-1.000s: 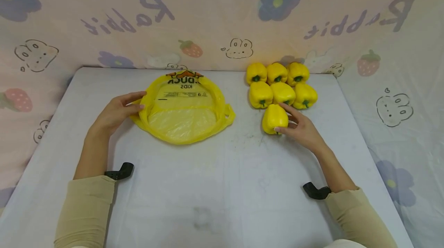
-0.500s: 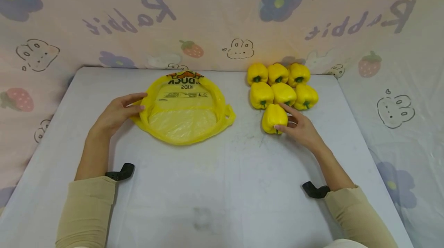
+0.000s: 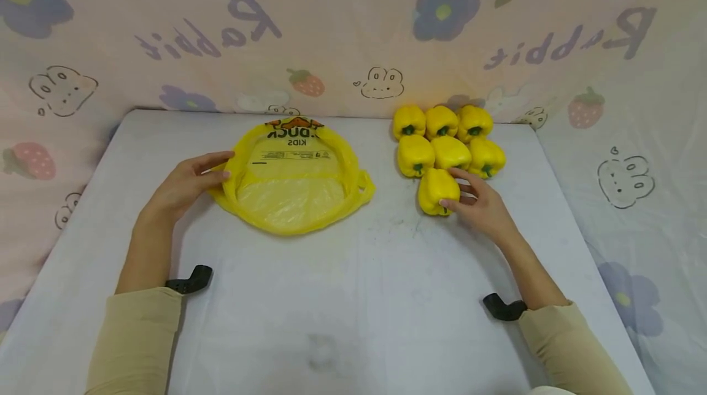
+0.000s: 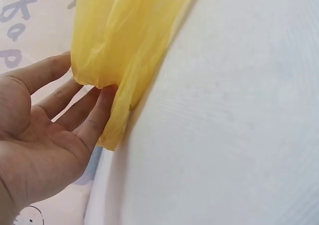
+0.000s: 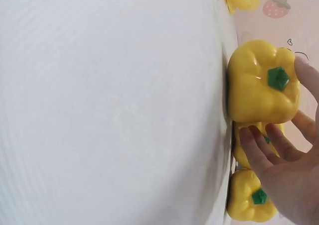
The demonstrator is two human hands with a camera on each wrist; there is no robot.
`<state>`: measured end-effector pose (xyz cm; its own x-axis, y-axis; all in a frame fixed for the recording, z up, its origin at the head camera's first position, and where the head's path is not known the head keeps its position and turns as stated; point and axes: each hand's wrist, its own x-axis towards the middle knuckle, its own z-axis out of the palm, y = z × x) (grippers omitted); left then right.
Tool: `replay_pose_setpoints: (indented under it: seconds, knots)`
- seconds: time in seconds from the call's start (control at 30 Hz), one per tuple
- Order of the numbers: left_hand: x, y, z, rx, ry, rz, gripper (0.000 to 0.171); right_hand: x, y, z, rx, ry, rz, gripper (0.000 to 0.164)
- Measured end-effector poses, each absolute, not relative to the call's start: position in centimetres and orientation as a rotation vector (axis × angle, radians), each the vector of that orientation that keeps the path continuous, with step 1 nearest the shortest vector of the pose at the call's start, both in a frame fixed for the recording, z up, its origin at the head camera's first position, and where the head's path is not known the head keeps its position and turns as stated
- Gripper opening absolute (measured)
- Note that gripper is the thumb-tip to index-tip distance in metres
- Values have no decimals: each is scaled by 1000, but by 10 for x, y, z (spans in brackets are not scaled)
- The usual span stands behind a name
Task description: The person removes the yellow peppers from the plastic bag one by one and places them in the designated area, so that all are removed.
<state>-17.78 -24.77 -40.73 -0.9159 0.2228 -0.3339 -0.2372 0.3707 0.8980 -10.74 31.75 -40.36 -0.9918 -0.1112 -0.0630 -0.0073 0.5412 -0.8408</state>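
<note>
In the head view, a yellow plastic bag lies with its mouth held wide, its dark print reading backwards. My left hand is at the bag's left edge. The left wrist view shows the fingers of that hand loosely extended, tips against the yellow film. To the right, a yellow bell pepper with a green stem stands in front of the others. My right hand pinches it between thumb and index finger. In the right wrist view the thumb touches this pepper near its stem, other fingers spread beside it.
Behind the front pepper, more yellow peppers stand close together in two rows near the back edge. All rests on a white table. A patterned curtain with rabbits and flowers hangs behind it.
The whole head view shifts slightly downward. Both hands, the bag and the peppers otherwise keep their places.
</note>
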Motion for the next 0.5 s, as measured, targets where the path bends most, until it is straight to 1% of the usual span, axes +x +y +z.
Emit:
replay_pose_setpoints:
  seconds: [0.2, 0.37, 0.5]
  knots:
    - [-171, -248, -393, 14, 2302, 1509, 69, -106, 322, -394, -172, 2730, -1484, 60]
    - [-167, -251, -385, 58, 2422, 1382, 69, -106, 332, -389, -335, 2930, -1494, 51]
    - [-161, -256, -382, 129, 2558, 1263, 66, -106, 342, -385, -418, 3068, -1474, 53]
